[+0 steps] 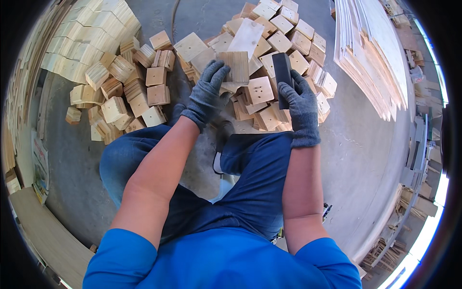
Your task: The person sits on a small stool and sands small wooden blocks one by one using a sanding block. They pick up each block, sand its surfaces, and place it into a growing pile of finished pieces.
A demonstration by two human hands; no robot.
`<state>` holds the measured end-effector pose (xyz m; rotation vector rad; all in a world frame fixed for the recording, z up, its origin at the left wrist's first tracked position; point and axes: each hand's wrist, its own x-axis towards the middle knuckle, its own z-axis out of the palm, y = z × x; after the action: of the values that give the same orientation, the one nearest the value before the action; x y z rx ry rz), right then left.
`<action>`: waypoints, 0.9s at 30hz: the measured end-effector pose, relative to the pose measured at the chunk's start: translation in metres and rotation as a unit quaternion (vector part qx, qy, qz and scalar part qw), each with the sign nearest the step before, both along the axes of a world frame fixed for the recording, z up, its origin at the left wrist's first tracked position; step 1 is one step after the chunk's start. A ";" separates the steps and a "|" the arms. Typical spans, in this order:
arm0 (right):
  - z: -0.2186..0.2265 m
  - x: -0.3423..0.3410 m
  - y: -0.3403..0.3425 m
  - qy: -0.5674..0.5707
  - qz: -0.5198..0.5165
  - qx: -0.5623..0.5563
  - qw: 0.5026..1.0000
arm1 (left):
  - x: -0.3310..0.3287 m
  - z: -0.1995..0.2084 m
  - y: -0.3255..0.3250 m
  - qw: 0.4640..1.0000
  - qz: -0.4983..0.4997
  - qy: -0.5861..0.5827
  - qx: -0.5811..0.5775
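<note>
My left hand [208, 94], in a grey knit glove, has its fingers loosely bent and its thumb apart from them. Its fingertips are at the left edge of a layered plywood block [236, 67] on the near side of the pile; whether they press on it is hard to see. My right hand [300, 98], gloved alike, is wrapped round a black rectangular block [282, 72], held upright just right of the plywood block. Behind both hands lies a heap of wooden blocks [280, 41], some with small holes. A pale flat board [246, 36] rests on the heap.
A second group of blocks [139, 91] lies on the floor at the left. Beyond it are neat rows of stacked blocks [91, 33]. Thin wooden sheets [368, 53] stand stacked at the far right. A cable or hose [174, 21] runs along the grey concrete floor [356, 178].
</note>
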<state>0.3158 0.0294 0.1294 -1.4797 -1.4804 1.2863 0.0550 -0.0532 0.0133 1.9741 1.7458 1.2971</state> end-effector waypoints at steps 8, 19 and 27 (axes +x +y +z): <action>0.013 -0.009 -0.008 -0.076 -0.005 0.007 0.997 | -0.017 0.002 0.022 0.975 0.109 -0.108 -0.161; -0.007 -0.033 -0.036 -0.275 0.128 0.263 0.916 | -0.022 -0.036 0.053 0.952 -0.015 -0.243 -0.185; -0.009 -0.057 -0.044 -0.414 0.212 0.287 0.838 | -0.006 -0.036 0.048 0.925 -0.007 -0.350 -0.146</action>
<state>0.2587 -0.0148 0.1202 -1.3636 -2.5834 0.2559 0.0490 -0.0052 -0.0230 1.1476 1.4434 1.3987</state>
